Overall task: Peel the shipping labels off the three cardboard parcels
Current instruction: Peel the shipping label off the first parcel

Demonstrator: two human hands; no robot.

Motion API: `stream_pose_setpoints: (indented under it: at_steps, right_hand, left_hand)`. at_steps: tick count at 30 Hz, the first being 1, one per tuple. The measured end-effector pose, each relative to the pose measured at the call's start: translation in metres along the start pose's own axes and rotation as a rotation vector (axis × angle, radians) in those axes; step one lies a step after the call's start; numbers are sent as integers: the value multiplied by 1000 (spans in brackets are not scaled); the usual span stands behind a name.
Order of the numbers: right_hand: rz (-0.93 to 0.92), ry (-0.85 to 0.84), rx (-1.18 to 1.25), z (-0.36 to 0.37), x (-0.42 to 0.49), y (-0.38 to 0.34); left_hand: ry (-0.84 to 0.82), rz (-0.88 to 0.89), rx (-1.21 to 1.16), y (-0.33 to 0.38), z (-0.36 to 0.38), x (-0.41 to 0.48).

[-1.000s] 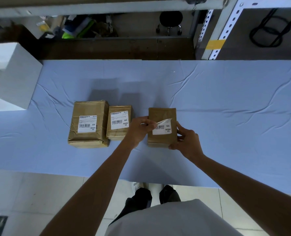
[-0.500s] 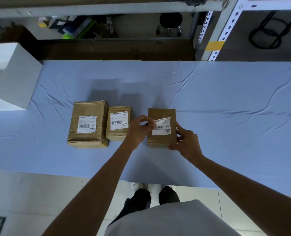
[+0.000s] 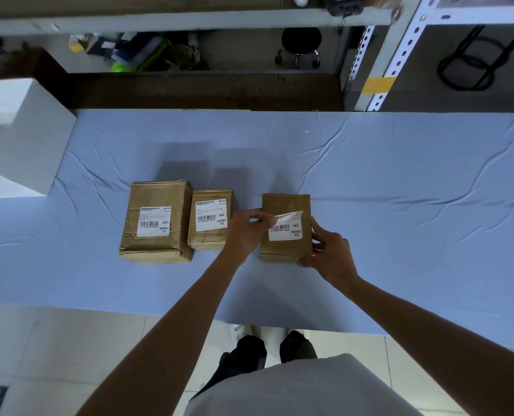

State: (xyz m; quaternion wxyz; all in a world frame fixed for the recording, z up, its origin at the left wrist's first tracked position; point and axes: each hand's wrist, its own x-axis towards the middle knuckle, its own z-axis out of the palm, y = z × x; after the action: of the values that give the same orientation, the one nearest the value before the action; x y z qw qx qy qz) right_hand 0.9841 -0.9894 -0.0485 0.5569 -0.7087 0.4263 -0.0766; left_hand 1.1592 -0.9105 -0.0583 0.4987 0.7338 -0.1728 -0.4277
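Left hand (image 3: 246,232): thumb and forefinger pinch the top-left corner of the right label (image 3: 285,231). That corner and the top edge are lifted off the cardboard and curled up. The lower part with the barcode and "MXRC 03" is stuck flat.

Right hand (image 3: 331,253): grips the right parcel (image 3: 282,205) at its near right corner, thumb on the top face by the right edge, fingers wrapped round the side. The parcel sits flat on the bench (image 3: 415,211).

The middle parcel (image 3: 210,244) is just left of the left hand, which covers part of its right edge. The middle label (image 3: 210,216) lies flat, fully attached. The left parcel (image 3: 156,193) is the biggest and touches the middle one along its side. The left label (image 3: 154,221) is flat too, no lifted corners. There is a gap between the middle and right parcels.

All three parcels sit in a row near the front-centre of the bench, on a wrinkled blue cloth (image 3: 370,265).

A white block (image 3: 24,139) is at the far left end of the bench. Behind the bench is a perforated rack upright (image 3: 406,46) with a band of yellow tape (image 3: 379,84), a black stool (image 3: 301,43) on the floor beyond, and a loop of black cable (image 3: 472,64) at right. There is blurred clutter under the back shelf, not identifiable.
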Motion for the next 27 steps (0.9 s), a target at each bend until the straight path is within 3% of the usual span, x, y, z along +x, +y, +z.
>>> stream_pose_setpoints:
  at_steps: [27]
  right_hand:
    - [-32,-12,-44,-2,-2,-5]
  left_hand:
    - [-57,8,-17,3,-2,-5]
